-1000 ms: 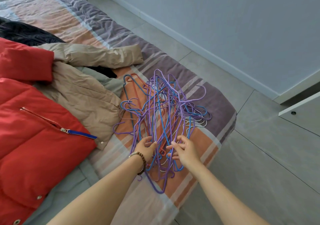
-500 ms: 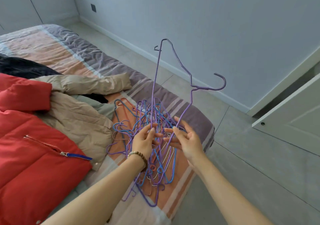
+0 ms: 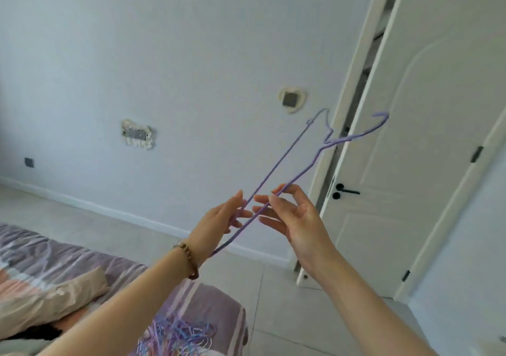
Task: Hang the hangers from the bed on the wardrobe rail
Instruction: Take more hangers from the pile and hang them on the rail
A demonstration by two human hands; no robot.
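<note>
A purple hanger [image 3: 273,167] is held above the bed [image 3: 82,262], pinched in the left hand [image 3: 219,227], the right hand [image 3: 298,218] touching its wire with spread fingers; the tangled pile of hangers [image 3: 178,336] lies on the bed. None seems hung yet; no wardrobe rail is in view.

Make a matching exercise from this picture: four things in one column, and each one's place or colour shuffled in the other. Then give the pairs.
Things
1. purple hanger
2. pile of hangers
3. bead bracelet
4. door handle

Place or colour
A. worn on the left wrist
B. black, on the white door
C. lying on the corner of the bed
D. raised in the air, touched by the left hand and right hand

Pairs: 1-D, 2-C, 3-A, 4-B
</note>
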